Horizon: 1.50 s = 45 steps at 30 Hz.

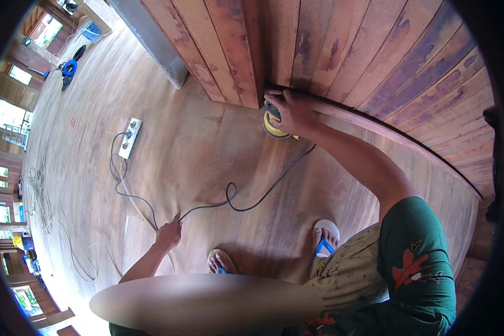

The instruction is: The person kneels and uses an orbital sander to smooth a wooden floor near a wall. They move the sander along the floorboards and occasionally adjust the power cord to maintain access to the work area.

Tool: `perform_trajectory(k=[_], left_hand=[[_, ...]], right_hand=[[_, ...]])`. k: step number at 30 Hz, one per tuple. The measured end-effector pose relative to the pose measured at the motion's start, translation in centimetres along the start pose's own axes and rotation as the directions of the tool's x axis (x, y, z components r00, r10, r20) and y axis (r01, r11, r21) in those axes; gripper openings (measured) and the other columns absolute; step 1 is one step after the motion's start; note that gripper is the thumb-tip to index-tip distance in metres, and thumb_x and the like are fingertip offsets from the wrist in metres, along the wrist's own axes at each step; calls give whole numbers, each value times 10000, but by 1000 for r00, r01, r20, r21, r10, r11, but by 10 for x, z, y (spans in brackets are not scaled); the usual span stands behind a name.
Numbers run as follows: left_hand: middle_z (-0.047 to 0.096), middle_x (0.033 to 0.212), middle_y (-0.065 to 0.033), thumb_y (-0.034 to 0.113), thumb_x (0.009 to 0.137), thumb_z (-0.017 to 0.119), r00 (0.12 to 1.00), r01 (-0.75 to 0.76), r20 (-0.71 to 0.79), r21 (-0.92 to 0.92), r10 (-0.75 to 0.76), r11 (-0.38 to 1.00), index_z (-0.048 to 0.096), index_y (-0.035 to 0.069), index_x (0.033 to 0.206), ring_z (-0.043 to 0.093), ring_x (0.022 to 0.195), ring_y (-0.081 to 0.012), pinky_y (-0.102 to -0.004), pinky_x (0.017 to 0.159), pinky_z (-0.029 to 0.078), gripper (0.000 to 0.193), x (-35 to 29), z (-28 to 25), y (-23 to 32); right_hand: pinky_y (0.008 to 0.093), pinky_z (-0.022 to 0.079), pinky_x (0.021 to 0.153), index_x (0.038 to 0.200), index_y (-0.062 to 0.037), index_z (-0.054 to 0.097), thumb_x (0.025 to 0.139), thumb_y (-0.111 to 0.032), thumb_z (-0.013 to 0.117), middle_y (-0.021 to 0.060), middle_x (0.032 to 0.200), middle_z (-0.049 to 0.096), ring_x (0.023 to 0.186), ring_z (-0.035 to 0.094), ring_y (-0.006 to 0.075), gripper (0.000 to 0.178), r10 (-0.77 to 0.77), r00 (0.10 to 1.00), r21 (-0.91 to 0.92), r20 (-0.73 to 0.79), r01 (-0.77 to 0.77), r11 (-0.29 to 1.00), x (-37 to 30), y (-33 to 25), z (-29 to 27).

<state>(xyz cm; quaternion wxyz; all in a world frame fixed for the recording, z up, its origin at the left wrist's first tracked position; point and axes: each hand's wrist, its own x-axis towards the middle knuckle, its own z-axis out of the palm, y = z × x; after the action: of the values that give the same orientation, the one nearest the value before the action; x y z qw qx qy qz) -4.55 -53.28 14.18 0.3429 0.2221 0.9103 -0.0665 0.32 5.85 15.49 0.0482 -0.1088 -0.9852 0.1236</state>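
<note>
My right hand (295, 113) is wrapped over the top of a yellow and black electric sander (275, 132). The sander rests on the wooden floor (207, 168), close against the foot of the plank wall. From it a black power cord (252, 206) runs in a loop across the boards to my left hand (169, 234), whose fingers are closed around the cord. Beyond that hand the cord goes on to a white power strip (130, 138) lying on the floor, where its plug sits in a socket.
The plank wall (341, 50) with a baseboard (409, 140) rises ahead and to the right. A grey panel edge (157, 45) stands further left. Tangled pale cable (36, 187) lies at the far left, a blue coil (69, 68) beyond it. My feet in flip-flops (326, 232) are just below.
</note>
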Motion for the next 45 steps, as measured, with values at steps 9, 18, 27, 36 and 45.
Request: perform_trajectory(k=[9,18,27,36,45], left_hand=[[764,960,-344,399,1172,458,1000,-2,15,54,2,999,275,246,1761,751,929,-548,-657,896,574,636,13,5,-4],[769,987,-342,402,1167,468,1000,-31,-1,64,32,997,258,277,1768,747,954,-560,-664,921,570,648,26,9,-9],[782,994,-311,430,1183,424,999,-34,22,73,32,997,280,263,1763,767,957,-516,-644,911,583,620,14,9,2],[759,951,-343,395,1176,451,998,-54,-10,2,54,999,315,252,1748,736,921,-564,-682,894,550,605,6,2,7],[776,976,-317,394,1188,423,999,-32,14,14,32,999,364,219,1726,758,924,-522,-646,903,572,569,-1,-9,17]], right_hand=[[517,663,865,1665,-260,490,948,-509,761,382,1577,490,1064,772,485,806,-84,996,-21,38,85,996,-31,-28,7],[539,652,900,1689,-286,450,987,-496,733,346,1625,451,1144,747,452,785,-79,981,20,176,76,997,-39,-35,-5],[524,654,907,1655,-284,485,932,-478,788,329,1592,487,1233,710,461,808,-103,990,-8,-101,102,995,-4,-17,17],[535,658,925,1668,-327,440,920,-463,794,277,1561,509,1139,753,471,838,107,994,-7,30,-106,994,19,-16,2],[538,639,980,1676,-297,445,923,-459,781,320,1596,495,1179,740,492,841,70,997,-10,-18,-70,998,23,-13,6]])
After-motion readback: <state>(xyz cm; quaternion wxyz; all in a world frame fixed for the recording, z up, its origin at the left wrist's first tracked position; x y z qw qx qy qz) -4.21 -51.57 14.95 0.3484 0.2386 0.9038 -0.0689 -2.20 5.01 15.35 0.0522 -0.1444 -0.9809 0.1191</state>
